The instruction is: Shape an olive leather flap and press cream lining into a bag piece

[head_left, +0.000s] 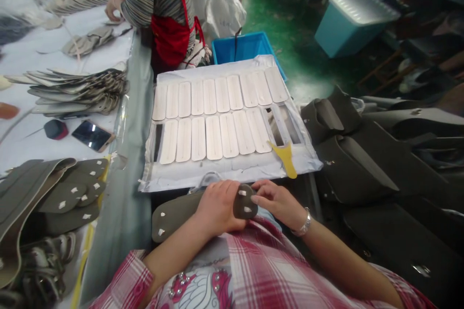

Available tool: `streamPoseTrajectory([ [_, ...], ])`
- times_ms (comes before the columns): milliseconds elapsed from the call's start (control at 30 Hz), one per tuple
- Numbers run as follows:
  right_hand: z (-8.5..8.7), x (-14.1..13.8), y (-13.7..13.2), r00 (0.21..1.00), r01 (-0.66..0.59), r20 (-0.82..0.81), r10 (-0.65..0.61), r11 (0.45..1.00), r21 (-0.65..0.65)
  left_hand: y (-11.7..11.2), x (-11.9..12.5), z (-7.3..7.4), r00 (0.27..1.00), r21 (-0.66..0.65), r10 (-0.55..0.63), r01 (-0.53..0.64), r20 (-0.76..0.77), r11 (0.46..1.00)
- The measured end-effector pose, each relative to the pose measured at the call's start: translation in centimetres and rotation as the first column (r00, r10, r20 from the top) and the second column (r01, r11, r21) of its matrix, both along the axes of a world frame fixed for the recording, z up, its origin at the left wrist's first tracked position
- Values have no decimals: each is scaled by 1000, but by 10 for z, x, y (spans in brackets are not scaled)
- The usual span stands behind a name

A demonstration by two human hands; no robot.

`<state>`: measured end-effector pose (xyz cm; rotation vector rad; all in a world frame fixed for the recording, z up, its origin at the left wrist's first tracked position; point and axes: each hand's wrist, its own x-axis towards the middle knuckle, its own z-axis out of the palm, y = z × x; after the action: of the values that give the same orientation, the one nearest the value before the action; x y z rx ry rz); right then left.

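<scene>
Hands (pixel 219 206) on dark strap (pixel 177 215); blue bin (pixel 253 45), contents unclear

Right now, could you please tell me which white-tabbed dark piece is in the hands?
The dark piece clasped by the left hand, with the right hand beside it; the similar pieces lie on the left table.

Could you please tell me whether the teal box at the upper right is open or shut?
The teal box looks shut: a pale, ridged lid covers its top, and none of its inside shows.
</scene>
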<state>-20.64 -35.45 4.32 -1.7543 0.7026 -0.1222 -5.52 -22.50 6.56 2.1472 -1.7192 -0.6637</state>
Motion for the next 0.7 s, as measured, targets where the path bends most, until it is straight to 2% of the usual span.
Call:
streamPoseTrajectory([
  [333,3,2,17,988,154,1,-157,971,-182,-3,-3,-1,1000,3,31,-31,4,1000],
  [500,3,6,19,982,189,12,-190,967,-172,-4,-2,-4,999,0,29,-29,-21,1000],
  [700,3,9,16,984,172,-26,-176,978,-120,-7,0,-5,999,6,23,-23,-29,1000],
])
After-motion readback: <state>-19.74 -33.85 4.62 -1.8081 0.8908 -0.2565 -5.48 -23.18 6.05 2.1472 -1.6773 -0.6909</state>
